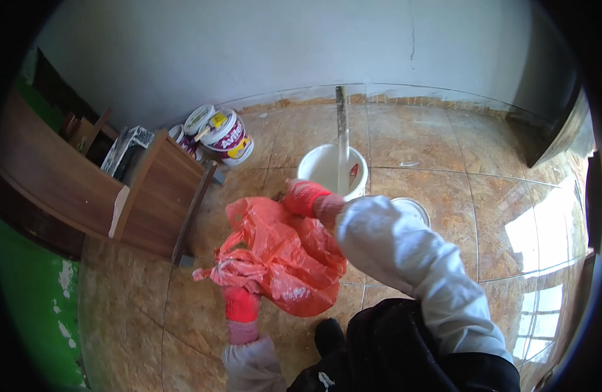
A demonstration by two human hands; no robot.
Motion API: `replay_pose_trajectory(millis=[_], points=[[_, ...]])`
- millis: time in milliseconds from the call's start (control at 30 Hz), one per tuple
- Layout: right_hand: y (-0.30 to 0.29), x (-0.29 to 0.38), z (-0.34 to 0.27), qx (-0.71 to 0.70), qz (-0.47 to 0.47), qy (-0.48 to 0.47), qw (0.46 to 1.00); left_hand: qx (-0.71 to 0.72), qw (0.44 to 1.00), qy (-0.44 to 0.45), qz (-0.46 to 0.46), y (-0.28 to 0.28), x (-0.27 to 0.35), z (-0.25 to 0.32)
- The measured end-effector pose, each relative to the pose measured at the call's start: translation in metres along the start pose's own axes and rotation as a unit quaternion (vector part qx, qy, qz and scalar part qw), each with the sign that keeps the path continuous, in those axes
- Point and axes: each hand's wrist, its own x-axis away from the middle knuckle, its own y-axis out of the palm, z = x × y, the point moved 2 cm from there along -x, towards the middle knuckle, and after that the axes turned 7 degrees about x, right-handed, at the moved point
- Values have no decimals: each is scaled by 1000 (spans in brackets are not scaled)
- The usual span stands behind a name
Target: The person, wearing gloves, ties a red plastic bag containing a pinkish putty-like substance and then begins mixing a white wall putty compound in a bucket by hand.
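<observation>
A crumpled red plastic bag [301, 264] hangs between my hands, above the tiled floor. My left hand [241, 303], in a red coated glove, grips its bunched, twisted part from below. At the bag's upper edge is my right hand [306, 197], in a matching glove marked with white; its fingers are turned away, partly hidden, and seem to hold the rim. Just beyond it stands a white plastic bucket [307, 164] with a pole [342, 127] upright in it. A round white lid or container [413, 208] shows partly behind my right sleeve.
At the left, a brown wooden furniture piece [156, 201] carries a paint-smeared tray [127, 152]. Labelled paint buckets [230, 139] stand behind it by the pale wall [291, 44]. A wooden panel [558, 130] is at the right. Brown floor tiles [418, 142] surround the white bucket.
</observation>
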Motion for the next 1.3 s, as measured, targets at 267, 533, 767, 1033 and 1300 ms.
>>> replay_pose_trajectory(millis=[267, 533, 767, 1033, 1300], points=[[-74, 48, 35, -216, 58, 130, 966, -157, 985, 53, -47, 3, 3, -18], [-121, 216, 241, -310, 272, 387, 825, -88, 993, 66, -47, 15, -18, -21], [17, 281, 369, -270, 262, 515, 770, 182, 981, -59, 40, 18, -45, -17], [24, 266, 386, -64, 63, 528, 844, -345, 930, 15, -131, -21, -56, -6], [-69, 214, 238, 40, 229, 292, 928, -186, 969, 148, 62, -24, -61, -6]])
